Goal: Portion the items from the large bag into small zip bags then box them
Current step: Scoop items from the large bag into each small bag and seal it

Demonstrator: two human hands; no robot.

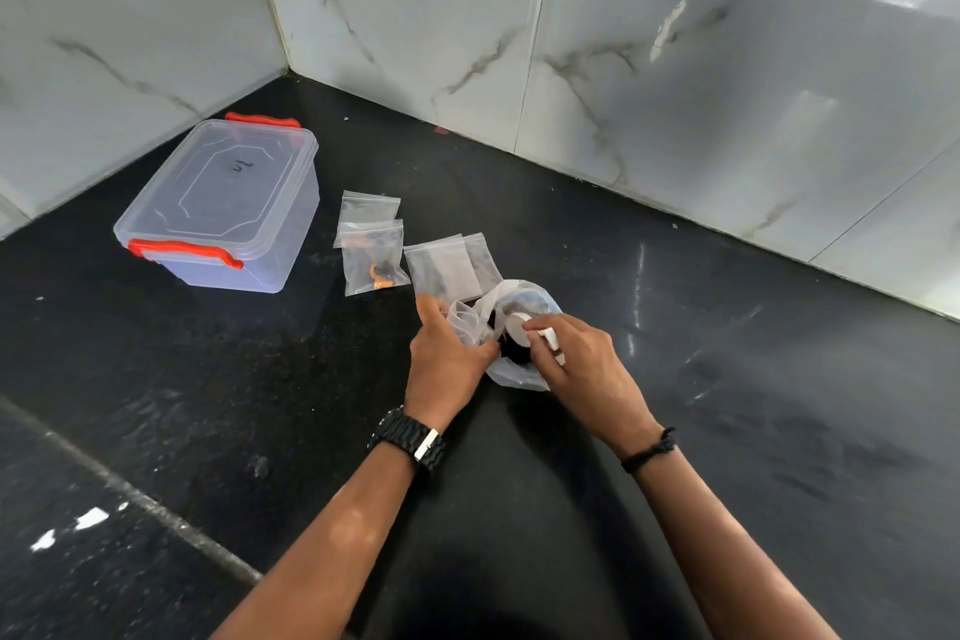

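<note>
left hand (pixel 447 353) fingers pinch large bag (pixel 511 327) rim | right hand (pixel 576 353) fingers grip white item (pixel 519 327) at its mouth | small zip bags (pixel 374 252) beyond fingers on surface (pixel 727 379)

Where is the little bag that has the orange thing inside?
In the head view, the small zip bag with the orange item lies flat on the black counter, just right of the clear box with red handles and left of the empty zip bags.

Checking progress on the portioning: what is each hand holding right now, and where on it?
Both hold the large bag: left hand grips its open rim; right hand pinches the opposite rim.
</note>
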